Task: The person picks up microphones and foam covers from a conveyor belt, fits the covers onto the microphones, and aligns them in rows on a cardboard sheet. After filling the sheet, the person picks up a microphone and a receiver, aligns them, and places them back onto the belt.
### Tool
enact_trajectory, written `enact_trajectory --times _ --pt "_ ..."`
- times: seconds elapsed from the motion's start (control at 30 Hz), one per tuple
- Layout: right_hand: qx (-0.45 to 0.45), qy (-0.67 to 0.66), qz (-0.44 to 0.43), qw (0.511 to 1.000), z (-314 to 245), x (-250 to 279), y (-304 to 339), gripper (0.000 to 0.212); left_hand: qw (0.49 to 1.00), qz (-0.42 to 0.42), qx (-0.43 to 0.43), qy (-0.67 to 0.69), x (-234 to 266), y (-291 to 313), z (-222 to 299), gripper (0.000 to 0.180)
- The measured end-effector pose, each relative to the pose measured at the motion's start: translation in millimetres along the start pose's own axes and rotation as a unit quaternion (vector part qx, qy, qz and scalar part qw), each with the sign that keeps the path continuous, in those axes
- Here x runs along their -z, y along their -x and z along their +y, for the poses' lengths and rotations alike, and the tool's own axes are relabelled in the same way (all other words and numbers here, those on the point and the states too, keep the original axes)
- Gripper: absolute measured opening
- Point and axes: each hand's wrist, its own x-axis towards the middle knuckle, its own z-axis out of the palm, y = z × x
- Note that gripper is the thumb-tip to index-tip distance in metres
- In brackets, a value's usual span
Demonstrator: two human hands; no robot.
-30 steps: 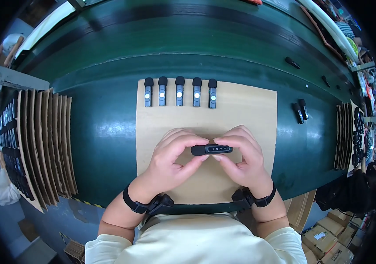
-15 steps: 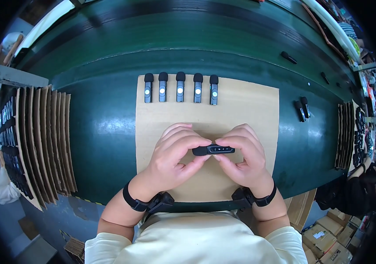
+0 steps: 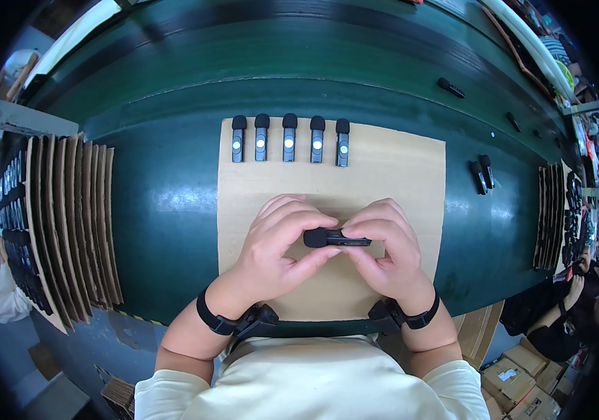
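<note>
Between my fingertips, above a sheet of brown cardboard point(image 3: 397, 161), is a small black wireless microphone point(image 3: 345, 239) with a round foam cap. My left hand point(image 3: 278, 245) pinches it by the foam-cap end. The other end is gripped by the thumb and fingers of my right hand point(image 3: 387, 241). It lies sideways, foam cap to the left, with a narrow side facing up. Several similar microphones point(image 3: 289, 140) stand in a row along the cardboard's far edge, foam caps pointing away and a pale round spot on each body.
Two more microphones point(image 3: 483, 175) lie on the green table point(image 3: 166, 189) right of the cardboard. Farther off, a loose microphone point(image 3: 451, 87) rests on a green strip point(image 3: 278, 56). Upright cardboard sheets point(image 3: 75, 224) are stacked at left, others point(image 3: 550, 217) at right. Boxes point(image 3: 516, 374) sit lower right.
The held microphone has rolled about its length, so the face with small marks no longer shows. Loose microphones on the far strip have shifted slightly left. A person at right has moved an arm.
</note>
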Motion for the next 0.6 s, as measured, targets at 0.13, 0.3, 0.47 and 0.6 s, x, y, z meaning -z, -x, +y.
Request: enact_trajectory --times 0.13,0.3,0.47,0.6 --pt "-0.024 -0.047 0.005 0.999 -1.0 0.1 -0.1 0.028 1.000 -0.008 -0.016 -0.009 0.5 1.1 -2.4 0.030" --pt "-0.038 -0.060 0.008 0.997 -2.4 0.0 1.8 0.027 1.000 0.003 -0.012 -0.021 -0.7 -2.3 -0.9 0.028" --pt "-0.028 -0.081 0.030 0.996 -7.3 -2.5 1.6 0.034 0.999 -0.008 0.001 -0.039 -6.3 -1.9 -0.9 0.024" --pt "-0.041 -0.075 0.017 0.996 -7.7 -2.7 2.8 0.029 0.999 -0.029 0.012 -0.036 -5.9 -0.6 -0.8 0.018"
